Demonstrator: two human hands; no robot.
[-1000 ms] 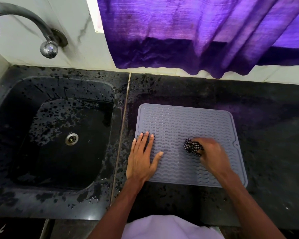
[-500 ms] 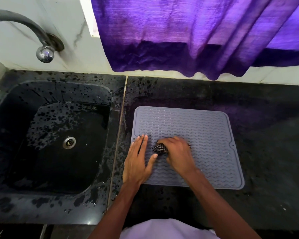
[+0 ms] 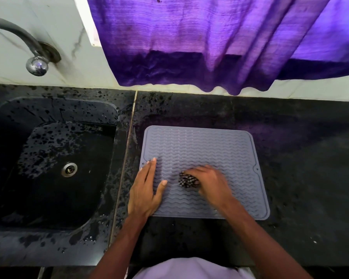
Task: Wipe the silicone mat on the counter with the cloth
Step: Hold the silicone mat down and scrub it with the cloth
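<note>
Right hand clenches a bunched checkered cloth on the ribbed grey silicone mat; left hand lies flat, grasping nothing.

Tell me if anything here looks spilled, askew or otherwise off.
Water is splashed in dark spots over the sink rim and the counter strip left of the mat. The mat sits slightly skewed to the counter's edge. The right hand grips the cloth; the left hand lies flat on the mat. Nothing looks damaged.
</note>
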